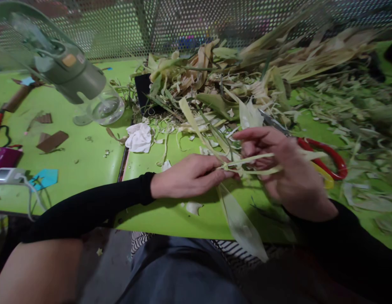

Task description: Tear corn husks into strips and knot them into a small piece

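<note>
The left hand pinches pale corn-husk strips above the green table. From this grip, their long axis runs rightward to the right hand, whose blurred grip I cannot tell.

Green-topped bottle, crumpled white tissue, purple box, white charger, perforated screen

My left fingers pinch husk strips beside my right fingers; scissors lie right, a bottle far left.
</note>
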Action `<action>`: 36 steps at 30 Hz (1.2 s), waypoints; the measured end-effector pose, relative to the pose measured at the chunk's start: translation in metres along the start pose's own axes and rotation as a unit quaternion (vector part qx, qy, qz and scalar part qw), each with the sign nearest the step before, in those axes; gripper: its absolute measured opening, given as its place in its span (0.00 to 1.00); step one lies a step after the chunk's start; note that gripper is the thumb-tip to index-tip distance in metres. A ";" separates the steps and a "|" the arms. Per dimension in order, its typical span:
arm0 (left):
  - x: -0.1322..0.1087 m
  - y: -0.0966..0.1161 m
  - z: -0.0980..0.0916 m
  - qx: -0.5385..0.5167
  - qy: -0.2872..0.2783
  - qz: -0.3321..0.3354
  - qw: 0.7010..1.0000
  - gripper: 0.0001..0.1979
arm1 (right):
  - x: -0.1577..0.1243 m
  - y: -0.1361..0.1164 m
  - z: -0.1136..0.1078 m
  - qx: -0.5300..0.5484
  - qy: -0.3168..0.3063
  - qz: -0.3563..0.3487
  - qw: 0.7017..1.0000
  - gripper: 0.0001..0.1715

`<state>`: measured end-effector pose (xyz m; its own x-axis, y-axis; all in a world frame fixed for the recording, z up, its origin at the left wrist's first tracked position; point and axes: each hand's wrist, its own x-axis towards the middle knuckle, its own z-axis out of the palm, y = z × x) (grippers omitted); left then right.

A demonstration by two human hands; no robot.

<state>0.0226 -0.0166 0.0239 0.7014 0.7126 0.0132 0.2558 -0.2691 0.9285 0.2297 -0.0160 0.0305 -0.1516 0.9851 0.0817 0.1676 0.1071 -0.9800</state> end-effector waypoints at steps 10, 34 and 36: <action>0.002 0.002 0.003 -0.015 -0.119 -0.029 0.992 0.19 | 0.016 0.000 -0.010 0.031 -0.148 0.073 0.986 0.15; 0.004 -0.001 0.009 0.105 0.060 -0.008 0.993 0.16 | 0.002 -0.006 0.003 -0.158 -0.083 -0.025 0.984 0.25; 0.004 0.000 0.009 0.082 0.116 -0.022 0.990 0.12 | 0.002 -0.006 0.001 -0.185 -0.073 -0.033 0.979 0.27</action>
<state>0.0315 -0.0194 0.0207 0.5209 0.8502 0.0765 0.4000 -0.3223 0.8580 0.2277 -0.0152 0.0365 -0.3063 0.9477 0.0895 0.4912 0.2379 -0.8379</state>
